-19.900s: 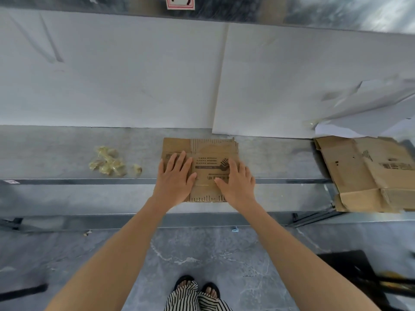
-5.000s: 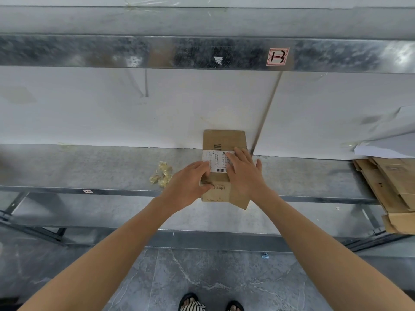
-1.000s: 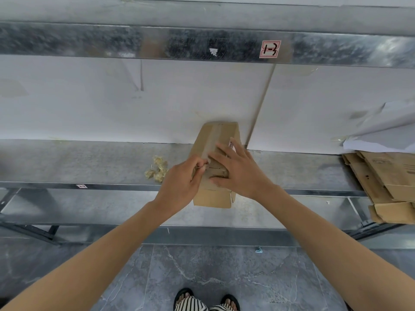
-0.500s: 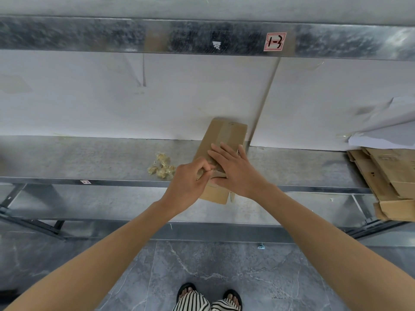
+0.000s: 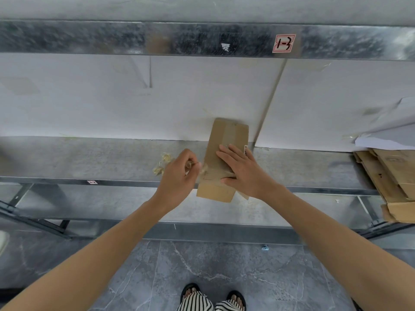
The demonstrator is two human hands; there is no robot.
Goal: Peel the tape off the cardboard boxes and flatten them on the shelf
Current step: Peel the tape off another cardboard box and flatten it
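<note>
A narrow brown cardboard box [image 5: 226, 140] lies on the grey metal shelf [image 5: 89, 158], its near end overhanging the front edge. The right hand [image 5: 240, 167] presses flat on top, fingers straight. The left hand [image 5: 179, 176] pinches a clear tape strip [image 5: 202, 169] pulled from the box's left side.

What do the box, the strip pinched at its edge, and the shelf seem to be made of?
The box: brown cardboard, matte, by its dull face and creased flaps. The strip: seemingly clear plastic tape, glossy and see-through where it lifts. The shelf: likely galvanised steel, by its mottled grey sheen.
</note>
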